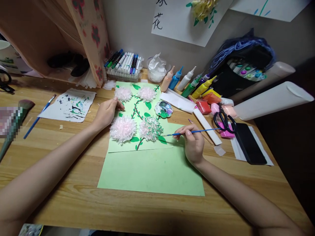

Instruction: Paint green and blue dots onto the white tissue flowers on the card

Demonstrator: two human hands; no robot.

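My right hand (193,142) holds a thin blue paintbrush (200,131), its tip at the right edge of the lower-right paper flower (150,128), which has green paint on its petals. My left hand (108,111) rests at the left edge of the green artwork sheet (157,146), thumb and fingers bent close together beside the upper-left pink flower (123,94); whether it pinches the sheet is unclear. Painted green leaves and dark branches run between the flowers. A flower-shaped palette (163,109) with green and purple paint touches the sheet's right side.
A larger green sheet (152,173) lies under the artwork. Behind stand markers (125,64), a tissue cup (158,68) and paint bottles (176,78). Scissors (223,121) and a black phone (249,142) lie right; a stained cloth (71,105) and another brush (39,116) lie left.
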